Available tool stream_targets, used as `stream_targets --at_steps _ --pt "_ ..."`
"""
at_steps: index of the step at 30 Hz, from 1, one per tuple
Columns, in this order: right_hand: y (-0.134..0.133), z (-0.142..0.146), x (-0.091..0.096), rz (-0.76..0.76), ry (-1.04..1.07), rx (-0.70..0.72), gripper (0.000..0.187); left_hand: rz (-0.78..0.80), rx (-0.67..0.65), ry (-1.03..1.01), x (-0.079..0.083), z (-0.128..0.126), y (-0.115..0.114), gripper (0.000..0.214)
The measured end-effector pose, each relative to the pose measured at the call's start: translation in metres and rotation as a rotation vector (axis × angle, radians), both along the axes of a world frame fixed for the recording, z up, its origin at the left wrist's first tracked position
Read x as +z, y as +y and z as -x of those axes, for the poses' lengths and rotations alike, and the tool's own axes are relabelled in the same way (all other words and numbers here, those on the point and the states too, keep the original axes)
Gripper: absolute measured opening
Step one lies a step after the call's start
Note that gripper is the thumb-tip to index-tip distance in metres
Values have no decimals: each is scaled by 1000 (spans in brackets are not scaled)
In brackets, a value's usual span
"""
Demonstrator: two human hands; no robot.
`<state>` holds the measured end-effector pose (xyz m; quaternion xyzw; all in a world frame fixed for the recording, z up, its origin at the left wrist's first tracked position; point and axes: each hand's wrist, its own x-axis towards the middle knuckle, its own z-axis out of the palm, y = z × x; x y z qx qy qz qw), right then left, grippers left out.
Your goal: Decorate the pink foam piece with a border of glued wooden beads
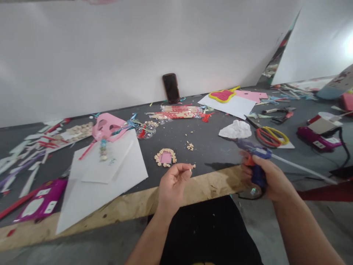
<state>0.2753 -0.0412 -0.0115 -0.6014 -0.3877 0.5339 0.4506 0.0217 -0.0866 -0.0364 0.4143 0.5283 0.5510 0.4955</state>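
My left hand (175, 182) is closed in a pinch on a small beige bead (193, 166), held just above the table's front edge. Beyond those fingers, slightly left, lies a rounded piece (166, 158) with a pink centre and a ring of beige beads round it. A small pile of loose beads (190, 146) rests behind the pinch. On the right, my right hand (263, 175) grips a blue glue gun (257, 154) with an orange trigger; a translucent glue stick (303, 168) sticks out of its back. The gun's nozzle is blurred and points left.
Scissors (271, 136), pliers (280, 114) and crumpled white tissue (235, 129) lie at right. White sheets (104, 162) and a pink mask-like cutout (109, 127) are at left. A phone (171, 88) leans against the wall. Purple boxes (41, 200) sit near both ends.
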Motion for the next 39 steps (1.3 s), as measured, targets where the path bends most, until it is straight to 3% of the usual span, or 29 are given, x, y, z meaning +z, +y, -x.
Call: stream_targets --at_steps 4,8,11,16,20,23,29,39 --pt "-16 19 -9 -24 121 125 37 128 9 -398 2 2 5 23" --pt "-32 33 -12 -256 -115 390 32 195 -52 -638 6 3 5 25" --pt "-41 42 -6 -401 -262 477 35 235 -68 -691 8 2 3 26" --pt "-45 52 1 -498 -318 522 38 270 -56 -734 8 -1 3 28" --pt "-48 52 -6 -524 -288 482 30 278 -77 -764 10 -4 3 28" --pt "-50 50 -13 -486 -240 492 45 268 -86 -780 12 -5 3 29" --pt "-55 49 -16 -364 -178 455 56 272 -76 -777 15 -4 1 31" --pt "-56 47 -21 -374 -154 485 57 267 -98 -758 13 -4 1 29"
